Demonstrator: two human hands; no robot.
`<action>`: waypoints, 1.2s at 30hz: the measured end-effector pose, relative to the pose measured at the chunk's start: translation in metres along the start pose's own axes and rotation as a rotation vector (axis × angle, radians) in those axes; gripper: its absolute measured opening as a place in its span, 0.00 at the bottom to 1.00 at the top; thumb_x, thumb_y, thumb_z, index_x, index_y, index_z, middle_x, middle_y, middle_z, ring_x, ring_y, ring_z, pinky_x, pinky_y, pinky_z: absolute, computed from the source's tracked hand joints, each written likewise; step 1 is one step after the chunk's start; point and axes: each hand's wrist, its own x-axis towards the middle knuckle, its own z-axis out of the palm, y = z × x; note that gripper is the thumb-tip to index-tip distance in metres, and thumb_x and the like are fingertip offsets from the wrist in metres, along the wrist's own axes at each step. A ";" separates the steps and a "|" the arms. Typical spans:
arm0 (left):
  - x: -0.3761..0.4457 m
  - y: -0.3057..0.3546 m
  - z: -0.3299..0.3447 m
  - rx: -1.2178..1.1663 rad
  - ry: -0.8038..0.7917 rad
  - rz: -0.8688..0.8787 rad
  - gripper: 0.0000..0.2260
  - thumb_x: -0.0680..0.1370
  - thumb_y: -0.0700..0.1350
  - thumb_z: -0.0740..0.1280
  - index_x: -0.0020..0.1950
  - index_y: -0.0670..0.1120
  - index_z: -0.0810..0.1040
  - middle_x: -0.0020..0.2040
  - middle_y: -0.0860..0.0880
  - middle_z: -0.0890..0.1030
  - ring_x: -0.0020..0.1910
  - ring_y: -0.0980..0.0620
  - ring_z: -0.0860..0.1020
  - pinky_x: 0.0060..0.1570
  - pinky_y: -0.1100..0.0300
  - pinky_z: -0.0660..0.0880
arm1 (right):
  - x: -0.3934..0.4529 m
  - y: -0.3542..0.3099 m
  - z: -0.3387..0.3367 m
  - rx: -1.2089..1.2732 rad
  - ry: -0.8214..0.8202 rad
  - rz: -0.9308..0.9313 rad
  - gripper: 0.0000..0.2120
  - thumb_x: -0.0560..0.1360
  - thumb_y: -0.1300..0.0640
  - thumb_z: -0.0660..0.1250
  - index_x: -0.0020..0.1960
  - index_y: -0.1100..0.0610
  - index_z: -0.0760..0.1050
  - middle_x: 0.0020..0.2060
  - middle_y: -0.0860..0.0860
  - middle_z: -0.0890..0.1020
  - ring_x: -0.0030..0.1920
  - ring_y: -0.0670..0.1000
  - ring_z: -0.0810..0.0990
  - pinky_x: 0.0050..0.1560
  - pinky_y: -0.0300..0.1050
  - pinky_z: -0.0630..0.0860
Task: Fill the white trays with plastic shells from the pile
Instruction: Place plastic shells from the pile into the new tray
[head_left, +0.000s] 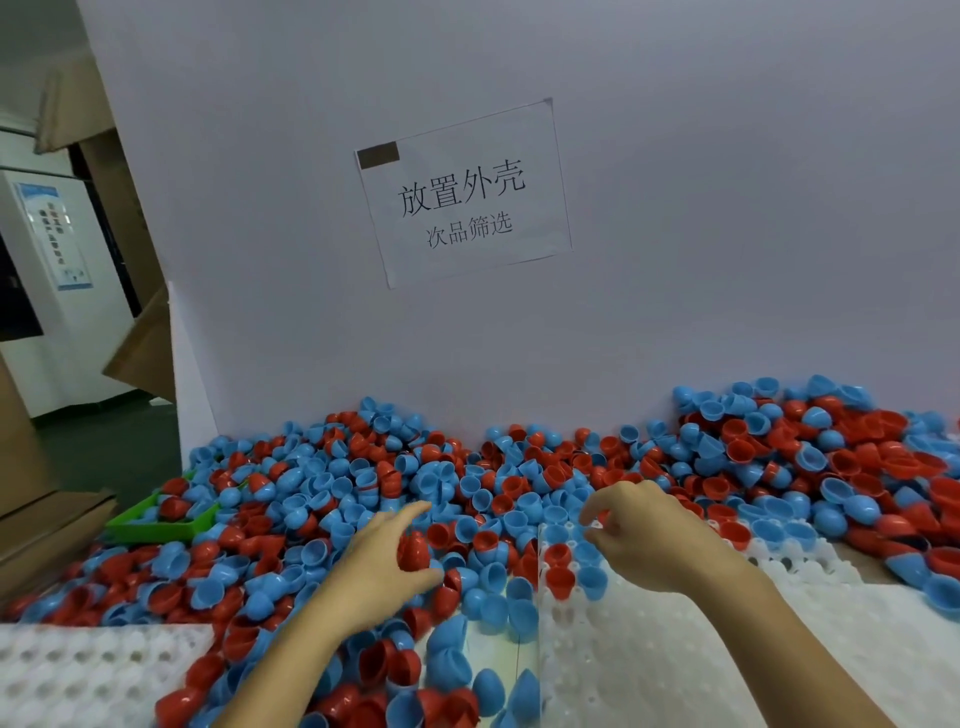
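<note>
A pale partition wall with a taped paper sign (464, 193) closes off the back of the table, and against it lies a broad pile of red and blue plastic shells (332, 488). The left hand (387, 558) reaches into the pile, fingers spread and curving round a red shell (414, 552) that sits between thumb and fingers; whether it is already gripped firmly I cannot tell. The right hand (636, 530) hovers just beyond the far left corner of the nearer white tray (701, 639), fingertips drawn together as if pinching something small, though nothing can be made out in them. A few shells already stand in the tray's sockets directly below that hand. A second white tray (88, 670) lies to the near left of the left hand, its sockets unfilled. The coming move likely turns on this: loose shells lie under and ahead of the left hand, while open sockets lie nearer than the right hand and to its right.
</note>
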 end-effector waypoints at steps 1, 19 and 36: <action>-0.002 0.003 -0.001 0.118 -0.024 0.002 0.35 0.76 0.55 0.73 0.79 0.62 0.58 0.78 0.53 0.60 0.76 0.47 0.62 0.72 0.48 0.67 | 0.000 0.000 0.000 -0.001 -0.006 0.001 0.13 0.80 0.52 0.65 0.64 0.48 0.77 0.62 0.48 0.81 0.55 0.48 0.81 0.56 0.46 0.81; 0.019 -0.015 -0.006 0.534 0.228 0.037 0.26 0.82 0.56 0.61 0.78 0.61 0.57 0.78 0.50 0.58 0.76 0.45 0.60 0.68 0.45 0.69 | -0.001 0.003 -0.003 -0.003 -0.051 0.012 0.14 0.80 0.51 0.66 0.65 0.48 0.77 0.63 0.49 0.80 0.57 0.49 0.81 0.58 0.48 0.80; 0.076 -0.001 0.045 0.332 -0.129 -0.233 0.49 0.67 0.74 0.68 0.79 0.67 0.41 0.82 0.47 0.39 0.79 0.32 0.43 0.69 0.24 0.56 | -0.002 0.003 -0.003 0.026 -0.058 0.015 0.14 0.80 0.51 0.65 0.65 0.47 0.77 0.62 0.48 0.81 0.54 0.48 0.81 0.57 0.47 0.81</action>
